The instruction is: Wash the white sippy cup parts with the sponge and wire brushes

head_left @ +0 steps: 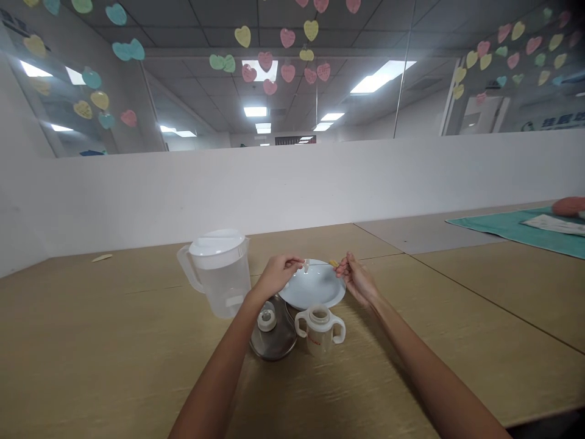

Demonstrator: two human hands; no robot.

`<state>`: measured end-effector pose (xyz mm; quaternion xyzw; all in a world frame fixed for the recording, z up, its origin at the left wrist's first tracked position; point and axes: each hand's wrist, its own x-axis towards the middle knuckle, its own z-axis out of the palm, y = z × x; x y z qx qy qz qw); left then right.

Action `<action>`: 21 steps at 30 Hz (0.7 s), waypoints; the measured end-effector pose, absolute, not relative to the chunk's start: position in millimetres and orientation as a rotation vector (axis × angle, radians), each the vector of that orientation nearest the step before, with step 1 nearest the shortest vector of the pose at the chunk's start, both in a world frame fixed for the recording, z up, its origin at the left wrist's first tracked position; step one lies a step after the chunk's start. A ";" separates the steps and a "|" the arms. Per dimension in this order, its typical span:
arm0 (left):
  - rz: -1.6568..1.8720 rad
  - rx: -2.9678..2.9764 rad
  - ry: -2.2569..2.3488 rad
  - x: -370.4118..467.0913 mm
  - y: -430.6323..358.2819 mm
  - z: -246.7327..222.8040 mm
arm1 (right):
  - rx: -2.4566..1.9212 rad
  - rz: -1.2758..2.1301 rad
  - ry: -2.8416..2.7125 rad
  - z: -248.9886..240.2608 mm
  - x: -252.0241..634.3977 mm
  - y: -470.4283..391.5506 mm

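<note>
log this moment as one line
left hand pinches small translucent piece; right hand holds small yellow-ended item; white round bowl between hands; clear two-handled bottle upright, open

Wood-toned tabletop [137,360] against a low white wall [292,189], glass panes [356,125] above.
Heart-shaped notes [287,38] in pink, yellow, green and blue dot the glass; beyond or mirrored in it, unclear which, appear a grey tiled ceiling [223,15], bright rectangular lights [381,77] and, far right, a pale door [479,116].

At your 11 o'clock, the pitcher [225,277] looks smooth plastic; at 12, the bowl [316,288] glossy; your table [114,353] wood-like.
</note>
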<state>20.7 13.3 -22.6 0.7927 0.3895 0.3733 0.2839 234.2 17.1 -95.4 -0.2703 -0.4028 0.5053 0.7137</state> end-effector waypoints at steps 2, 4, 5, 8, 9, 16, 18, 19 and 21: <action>1.001 2.092 1.004 21.6 12.2 -22.3 | -0.599 1.125 -0.872 -96.5 233.5 18.1; 0.999 2.073 0.969 23.0 11.3 -22.5 | -0.607 1.117 -0.854 -97.5 233.3 19.4; 0.999 2.066 0.961 23.8 11.1 -22.8 | -0.613 1.106 -0.850 -97.7 233.5 20.0; 1.012 2.054 0.970 25.8 11.4 -23.7 | -0.630 1.063 -0.858 -97.0 234.3 20.3; 1.023 2.054 0.982 26.2 11.6 -23.9 | -0.634 1.050 -0.868 -96.3 234.6 19.9; 1.053 2.140 1.071 22.9 13.3 -23.6 | -0.620 1.048 -0.983 -92.1 236.7 15.3; 1.054 2.191 1.083 21.5 14.3 -24.1 | -0.619 1.060 -1.021 -92.0 237.7 14.9; 1.054 2.210 1.087 21.0 14.7 -24.3 | -0.622 1.066 -1.031 -92.0 238.1 14.8; 1.054 2.229 1.095 20.3 15.1 -24.5 | -0.622 1.084 -1.040 -91.9 238.7 14.9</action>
